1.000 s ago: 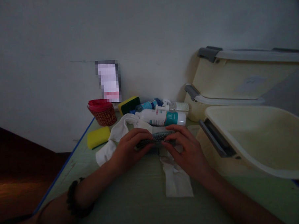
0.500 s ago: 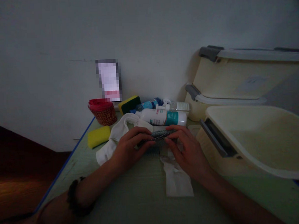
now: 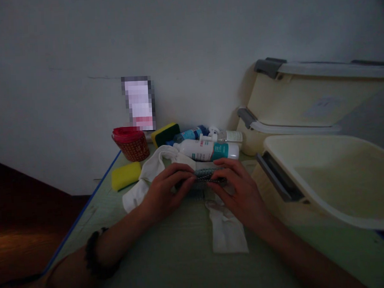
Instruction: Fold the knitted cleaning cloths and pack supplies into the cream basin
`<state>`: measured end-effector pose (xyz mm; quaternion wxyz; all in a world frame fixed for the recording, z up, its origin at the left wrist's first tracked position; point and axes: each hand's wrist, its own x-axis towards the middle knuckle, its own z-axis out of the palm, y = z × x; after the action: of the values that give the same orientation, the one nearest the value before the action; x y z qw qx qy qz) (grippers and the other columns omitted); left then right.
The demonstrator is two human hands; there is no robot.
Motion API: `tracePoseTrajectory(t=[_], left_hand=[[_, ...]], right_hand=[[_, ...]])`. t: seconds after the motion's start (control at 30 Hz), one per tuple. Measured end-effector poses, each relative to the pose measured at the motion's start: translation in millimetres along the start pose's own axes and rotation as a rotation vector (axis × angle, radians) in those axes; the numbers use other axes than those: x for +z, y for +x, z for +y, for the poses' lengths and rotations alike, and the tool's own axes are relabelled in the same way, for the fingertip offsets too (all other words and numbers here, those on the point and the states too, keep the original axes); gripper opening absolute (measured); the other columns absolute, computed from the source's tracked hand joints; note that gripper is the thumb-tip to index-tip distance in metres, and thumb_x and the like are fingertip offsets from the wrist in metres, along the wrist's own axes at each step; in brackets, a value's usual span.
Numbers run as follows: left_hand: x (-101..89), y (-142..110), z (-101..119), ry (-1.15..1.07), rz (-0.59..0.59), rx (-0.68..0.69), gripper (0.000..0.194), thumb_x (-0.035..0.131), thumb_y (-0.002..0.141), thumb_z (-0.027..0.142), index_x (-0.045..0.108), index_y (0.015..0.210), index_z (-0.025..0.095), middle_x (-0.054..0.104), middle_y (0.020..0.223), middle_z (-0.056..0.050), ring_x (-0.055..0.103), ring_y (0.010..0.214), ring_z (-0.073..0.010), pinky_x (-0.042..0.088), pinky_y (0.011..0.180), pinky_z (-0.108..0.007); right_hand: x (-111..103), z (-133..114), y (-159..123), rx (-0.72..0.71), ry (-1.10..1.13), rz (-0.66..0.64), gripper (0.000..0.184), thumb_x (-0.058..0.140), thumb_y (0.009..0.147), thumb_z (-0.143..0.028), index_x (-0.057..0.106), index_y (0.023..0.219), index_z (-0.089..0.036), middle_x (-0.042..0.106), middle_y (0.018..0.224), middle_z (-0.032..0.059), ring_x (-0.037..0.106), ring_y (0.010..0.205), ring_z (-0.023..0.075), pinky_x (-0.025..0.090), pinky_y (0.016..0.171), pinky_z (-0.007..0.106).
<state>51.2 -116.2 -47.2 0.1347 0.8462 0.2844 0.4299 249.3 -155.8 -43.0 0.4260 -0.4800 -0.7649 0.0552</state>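
Between both hands is a small, flat, grey-and-black patterned thing (image 3: 203,174) with a dotted, zipper-like dark edge; its exact kind is hard to make out in the dim light. My left hand (image 3: 167,189) pinches its left end between thumb and fingers. At the other end, my right hand (image 3: 241,190) grips it with the thumb below and the fingers above. A white cloth (image 3: 161,160) curves behind and beside my left hand. Under my right wrist lies another white piece of cloth (image 3: 229,235), partly hidden.
Behind the hands lie a white bottle (image 3: 205,150), a blue bottle (image 3: 190,134) and a clear bottle (image 3: 231,136). A yellow sponge (image 3: 126,175), a green-and-yellow sponge (image 3: 166,135), a red basket (image 3: 133,146) and a blurred phone (image 3: 139,104) are left. Cream bins (image 3: 309,198) stand right.
The hands stay in nearly the same place. Fingers and thumbs shift slightly along the edge of the patterned thing; the right thumb moved off and back toward it.
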Motion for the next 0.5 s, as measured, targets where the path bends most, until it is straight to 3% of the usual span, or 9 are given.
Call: tracePoseTrajectory(t=[0.5], left_hand=[[0.5,-1.4,0.2,-0.021,-0.019,-0.044,0.010,0.052,0.081,0.010,0.054,0.087,0.017,0.060,0.094,-0.006,0.059,0.082,-0.0147,0.050,0.067,-0.027]], right_hand=[[0.5,-6.6,0.2,0.048,0.030,0.003,0.008,0.047,0.086,-0.013,0.047,0.087,-0.021,0.054,0.108,0.0103,0.053,0.105,0.0208,0.043,0.088,0.041]])
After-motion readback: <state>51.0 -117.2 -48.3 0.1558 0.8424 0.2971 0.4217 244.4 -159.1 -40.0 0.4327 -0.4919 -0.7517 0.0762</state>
